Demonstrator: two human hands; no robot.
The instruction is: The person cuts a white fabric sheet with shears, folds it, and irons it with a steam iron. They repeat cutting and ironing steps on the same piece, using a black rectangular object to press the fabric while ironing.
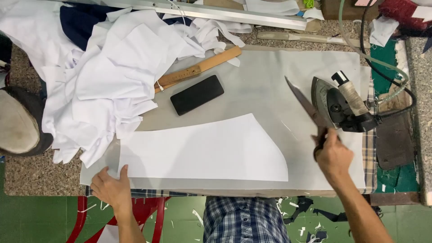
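Note:
A curved white fabric piece point(202, 150) lies flat on the grey pressing surface point(261, 85). My left hand point(110, 186) rests at its lower left corner, fingers spread, thumb touching the piece's edge. My right hand point(332, 155) grips the handles of large scissors point(306, 105), whose closed blades point up and left, beside a black steam iron point(342, 105) standing on the right.
A pile of white fabric pieces point(112, 76) covers the table's left. A black phone point(197, 94) and a wooden ruler point(200, 69) lie near it. A long metal straightedge point(216, 11) spans the back. The iron's hose and cable point(382, 63) loop right. A red stool point(148, 218) stands below.

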